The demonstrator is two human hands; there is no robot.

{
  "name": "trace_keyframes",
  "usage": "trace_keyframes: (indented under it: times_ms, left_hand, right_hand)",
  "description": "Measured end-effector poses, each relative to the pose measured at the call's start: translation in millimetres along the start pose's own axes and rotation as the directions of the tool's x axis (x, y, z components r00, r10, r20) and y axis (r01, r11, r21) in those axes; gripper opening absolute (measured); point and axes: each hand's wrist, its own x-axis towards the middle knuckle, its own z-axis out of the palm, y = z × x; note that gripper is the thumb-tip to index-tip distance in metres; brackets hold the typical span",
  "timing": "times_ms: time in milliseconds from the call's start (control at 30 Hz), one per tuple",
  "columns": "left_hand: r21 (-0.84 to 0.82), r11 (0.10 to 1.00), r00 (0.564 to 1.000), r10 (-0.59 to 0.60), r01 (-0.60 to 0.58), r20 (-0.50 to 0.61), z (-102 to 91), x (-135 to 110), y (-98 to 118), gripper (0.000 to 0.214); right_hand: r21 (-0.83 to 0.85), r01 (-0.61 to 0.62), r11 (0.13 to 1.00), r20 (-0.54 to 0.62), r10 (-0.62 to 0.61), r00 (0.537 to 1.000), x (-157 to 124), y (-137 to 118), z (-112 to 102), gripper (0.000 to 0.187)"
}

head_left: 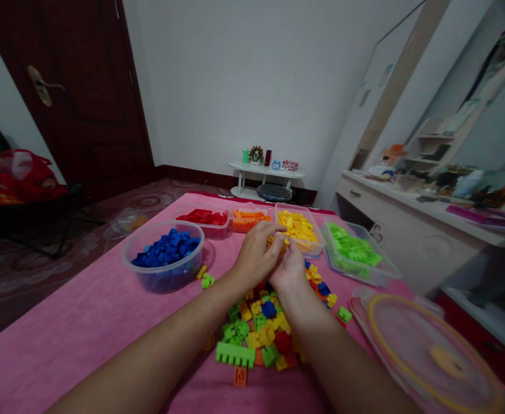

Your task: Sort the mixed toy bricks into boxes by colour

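My left hand [256, 250] and my right hand [290, 267] meet above the middle of the table. Between them are yellow toy building bricks [283, 242], cupped by the curled fingers and partly hidden. Just beyond stands a clear container of yellow bricks [299, 225]. Under my wrists lies a mixed pile of bricks [258, 322] in green, yellow, blue, red and orange, partly covered by my forearms. A long green brick [235, 354] and a small orange brick [241, 376] lie at its near edge.
A round tub of blue bricks [166, 250] stands left. Red bricks [204, 217] and orange bricks [250, 219] fill containers at the back; green bricks [354, 247] fill one at right. Clear lids [433, 351] lie front right on the pink cloth [75, 322].
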Motion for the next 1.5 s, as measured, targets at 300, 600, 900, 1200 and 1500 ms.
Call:
trace_keyframes:
  times_ms: [300, 600, 900, 1200, 1500]
  left_hand:
    - [0.062, 0.998, 0.997, 0.024, -0.020, -0.067, -11.3, 8, -12, 0.022]
    - [0.102, 0.993, 0.904, -0.091, 0.053, 0.418, -14.9, 8, -33, 0.019]
    - [0.376, 0.924, 0.395, -0.371, 0.069, 0.840, -50.8, 7, -31, 0.030]
    - [0.464, 0.882, 0.390, -0.402, -0.076, 0.828, -40.8, 4, -27, 0.024]
    - [0.472, 0.879, 0.423, -0.455, 0.070, 0.783, -60.2, 10, -40, 0.039]
  right_hand:
    - [-0.049, -0.096, 0.994, -0.329, 0.074, 0.942, 65, -65, -53, 0.032]
    - [-0.884, 0.097, 0.458, 0.058, -0.098, 0.993, 22, -52, -73, 0.017]
    - [-0.971, 0.233, -0.056, 0.206, 0.305, 0.930, -13, -43, -77, 0.047]
    - [-0.959, 0.279, -0.051, 0.252, 0.295, 0.922, -16, -37, -75, 0.051]
    - [-0.845, 0.288, 0.450, 0.359, 0.079, 0.930, -5, -35, -67, 0.039]
